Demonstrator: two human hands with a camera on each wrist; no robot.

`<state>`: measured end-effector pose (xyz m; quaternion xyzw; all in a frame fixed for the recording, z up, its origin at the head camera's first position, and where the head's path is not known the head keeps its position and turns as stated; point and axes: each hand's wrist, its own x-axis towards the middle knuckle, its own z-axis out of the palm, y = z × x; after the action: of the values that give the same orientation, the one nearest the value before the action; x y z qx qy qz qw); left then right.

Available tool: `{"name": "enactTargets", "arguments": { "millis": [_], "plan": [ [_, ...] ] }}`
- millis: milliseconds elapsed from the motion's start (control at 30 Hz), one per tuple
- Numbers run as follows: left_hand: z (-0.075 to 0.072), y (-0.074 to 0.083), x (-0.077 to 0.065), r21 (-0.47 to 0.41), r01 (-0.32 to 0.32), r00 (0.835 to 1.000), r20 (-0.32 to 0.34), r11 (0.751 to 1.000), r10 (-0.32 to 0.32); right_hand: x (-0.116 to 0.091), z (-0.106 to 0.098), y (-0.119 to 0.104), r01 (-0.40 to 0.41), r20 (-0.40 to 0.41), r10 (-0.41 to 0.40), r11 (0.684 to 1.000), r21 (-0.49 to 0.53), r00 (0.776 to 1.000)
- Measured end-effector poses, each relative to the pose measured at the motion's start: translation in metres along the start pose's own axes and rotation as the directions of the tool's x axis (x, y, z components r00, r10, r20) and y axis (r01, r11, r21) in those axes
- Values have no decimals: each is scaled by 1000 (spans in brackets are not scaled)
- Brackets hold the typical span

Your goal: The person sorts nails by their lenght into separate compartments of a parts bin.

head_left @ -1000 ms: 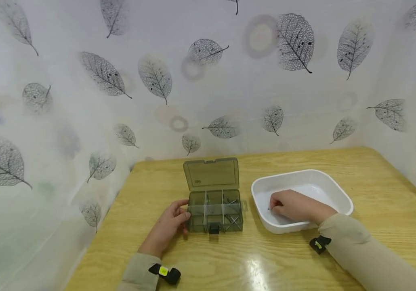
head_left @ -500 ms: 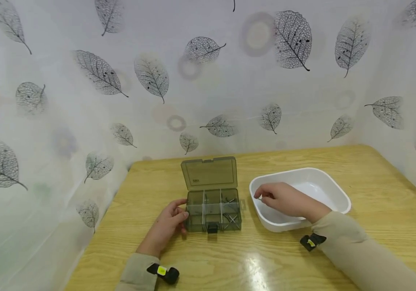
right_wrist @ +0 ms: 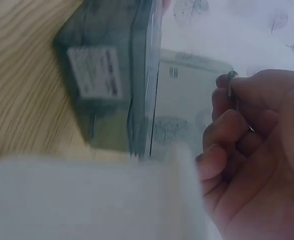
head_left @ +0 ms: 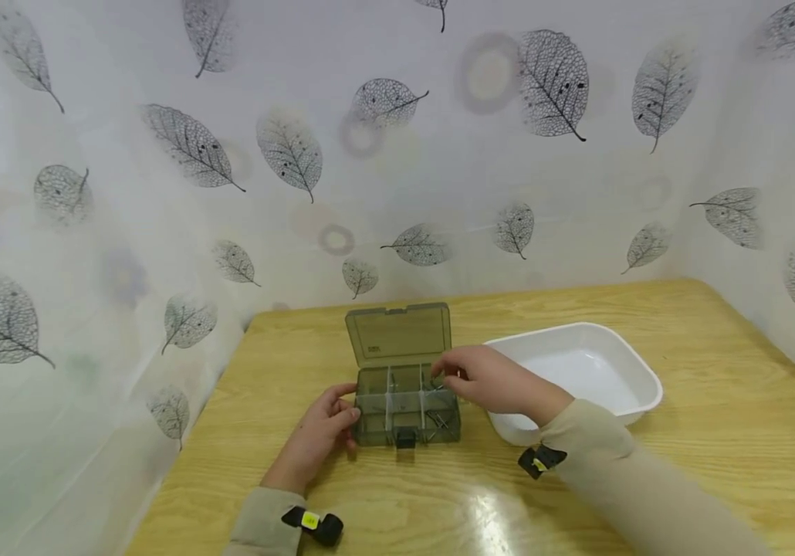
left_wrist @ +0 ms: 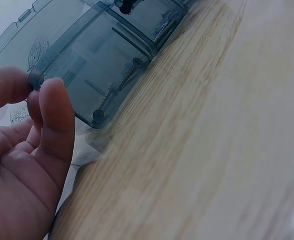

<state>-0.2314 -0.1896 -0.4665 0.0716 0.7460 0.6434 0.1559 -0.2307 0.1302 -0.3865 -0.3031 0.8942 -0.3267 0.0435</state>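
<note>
My left hand (head_left: 314,440) pinches the left edge of a smoky, see-through compartment box (head_left: 373,429), thumb and finger at its corner. The box's lid (head_left: 400,336) stands raised at the back. Screws (left_wrist: 124,75) show through its wall in the left wrist view, and more metal pieces lie in the right-hand compartments. Above the back right compartment is my right hand (head_left: 491,382). It pinches a small metal screw (right_wrist: 231,82) between thumb and fingertip; its rounded head shows in the right wrist view, and the fingers partly hide the rest.
A white plastic basin (head_left: 623,347) stands right of the box, partly behind my right forearm. Wood-grain table (head_left: 383,502) lies under everything. A leaf-printed sheet (head_left: 439,154) closes off the back and sides. The box's side carries a white label (right_wrist: 94,72).
My right hand has come up out of the white basin with the screw and moved left, over the box's right-hand compartments. My left hand keeps its grip on the box.
</note>
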Motion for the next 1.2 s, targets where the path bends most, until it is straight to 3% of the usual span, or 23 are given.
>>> {"name": "enactTargets", "arguments": {
  "millis": [300,567,700,933,1067,1200],
  "plan": [
    [1,4,0,-6,1,1000,2,1000,-1,28,23,-17,50,61,-46,996,-71,997],
    [4,7,-2,5,1,1000,-26,1000,-1,34,33,-20,56,92,-47,994,-95,995],
    [6,5,-2,22,-1,999,-43,1000,2,26,32,-17,12,56,-8,997,-71,998],
    [8,6,-3,108,7,1000,-24,994,-5,3,17,-5,-88,-41,91,994,60,995],
    [5,16,-3,255,-11,996,-80,967,32,-4,4,-1,-117,-101,131,984,136,986],
    [-1,32,-2,322,-50,991,-100,945,86,-5,-7,4,-126,-139,154,973,196,978]
  ]
}}
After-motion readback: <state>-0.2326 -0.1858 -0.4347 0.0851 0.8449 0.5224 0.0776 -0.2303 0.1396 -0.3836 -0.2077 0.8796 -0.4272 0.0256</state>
